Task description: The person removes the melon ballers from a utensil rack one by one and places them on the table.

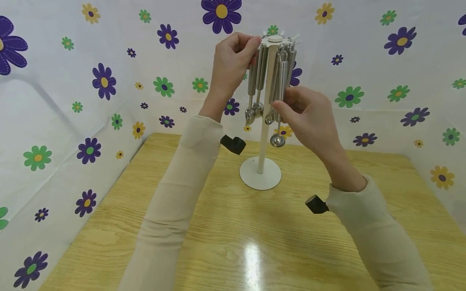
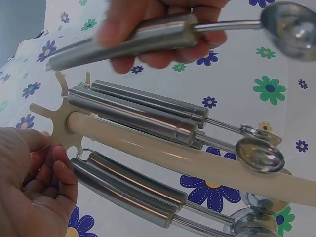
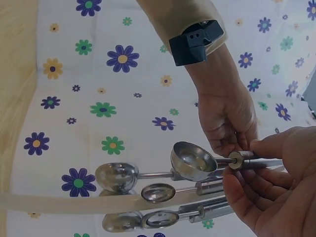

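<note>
A white stand (image 1: 263, 147) with a round base and a hooked top holds several steel-handled scoops, hanging bowls down. My left hand (image 1: 236, 56) pinches one arm of the stand's top (image 2: 61, 121) between thumb and fingers. My right hand (image 1: 309, 115) grips the handle of a melon baller (image 3: 192, 160) with a round, deep steel bowl. In the left wrist view this handle's end lies close to the stand's hooks, apart from them. Oval-bowled scoops (image 2: 259, 154) hang beside the pole. Whether the melon baller's ring touches a hook cannot be told.
The stand is on a wood-grain table (image 1: 233, 226). Behind it rises a white cloth (image 1: 382, 72) with printed flowers. A black wrist camera (image 1: 233, 144) sits at the left cuff, another black camera (image 1: 316, 204) at the right cuff.
</note>
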Demonstrator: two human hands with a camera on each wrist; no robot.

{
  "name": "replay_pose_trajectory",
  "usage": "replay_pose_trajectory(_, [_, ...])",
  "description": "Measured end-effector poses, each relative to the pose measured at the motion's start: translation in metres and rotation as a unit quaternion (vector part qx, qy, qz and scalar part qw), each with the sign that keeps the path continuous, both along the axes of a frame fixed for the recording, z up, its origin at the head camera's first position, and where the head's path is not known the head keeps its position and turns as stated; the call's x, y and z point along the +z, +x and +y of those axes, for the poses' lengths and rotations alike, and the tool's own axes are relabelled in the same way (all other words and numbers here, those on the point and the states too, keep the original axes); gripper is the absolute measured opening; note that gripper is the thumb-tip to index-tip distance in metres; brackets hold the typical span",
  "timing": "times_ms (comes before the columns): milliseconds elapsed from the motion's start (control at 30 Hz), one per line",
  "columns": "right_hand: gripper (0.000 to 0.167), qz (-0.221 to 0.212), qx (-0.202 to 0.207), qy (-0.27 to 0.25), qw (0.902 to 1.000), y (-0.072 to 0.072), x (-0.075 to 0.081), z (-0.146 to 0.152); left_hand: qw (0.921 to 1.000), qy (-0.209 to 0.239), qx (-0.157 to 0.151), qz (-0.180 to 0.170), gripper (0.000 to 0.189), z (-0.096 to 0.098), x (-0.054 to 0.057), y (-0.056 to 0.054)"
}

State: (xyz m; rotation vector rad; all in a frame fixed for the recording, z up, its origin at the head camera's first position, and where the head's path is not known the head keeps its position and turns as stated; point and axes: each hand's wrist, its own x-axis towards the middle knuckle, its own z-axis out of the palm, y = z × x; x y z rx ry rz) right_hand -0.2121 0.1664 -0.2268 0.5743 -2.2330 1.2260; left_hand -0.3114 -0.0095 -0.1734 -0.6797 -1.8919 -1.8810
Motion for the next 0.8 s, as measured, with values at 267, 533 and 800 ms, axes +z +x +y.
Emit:
replay_pose_trajectory(267, [0.024, -0.023, -0.043, 0.02, 0.9986, 0.004, -0.02, 0.025, 0.9998, 0.016, -0.009, -0.001, 0.011, -0.001, -0.001, 0.0])
replay_pose_trajectory(533, [0.03, -0.073, -0.056, 0.043, 0.9949, 0.007, -0.05, 0.056, 0.9996, 0.023, -0.017, 0.006, 0.011, 0.001, -0.003, 0.0])
replay_pose_trajectory(800, [0.029, -0.126, -0.066, 0.06, 0.9881, 0.009, -0.082, 0.08, 0.9995, 0.028, -0.014, 0.008, 0.011, 0.0, -0.003, 0.0])
